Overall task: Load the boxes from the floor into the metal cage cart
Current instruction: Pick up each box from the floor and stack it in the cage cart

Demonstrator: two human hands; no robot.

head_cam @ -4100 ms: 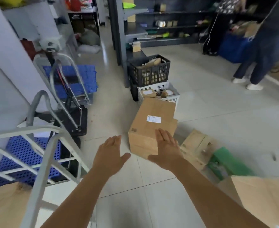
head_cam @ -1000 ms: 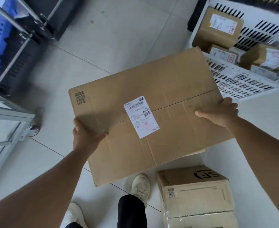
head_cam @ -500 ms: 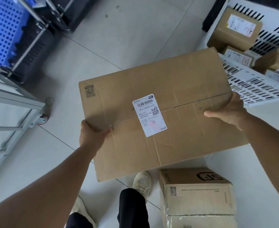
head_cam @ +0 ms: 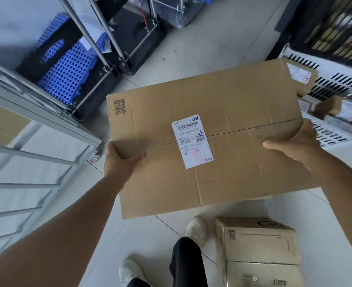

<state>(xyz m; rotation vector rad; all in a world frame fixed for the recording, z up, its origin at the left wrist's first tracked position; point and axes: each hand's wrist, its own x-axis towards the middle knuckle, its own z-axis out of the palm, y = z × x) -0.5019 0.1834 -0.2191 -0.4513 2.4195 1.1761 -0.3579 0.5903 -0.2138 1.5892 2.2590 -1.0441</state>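
Between two hands — left hand (head_cam: 120, 162), right hand (head_cam: 293, 141) — one box (head_cam: 222, 146).

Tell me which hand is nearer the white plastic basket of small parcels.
Right. The right hand grips the big cardboard box's right edge, just beside the white plastic basket. The left hand holds the box's opposite edge, toward the metal cage cart.
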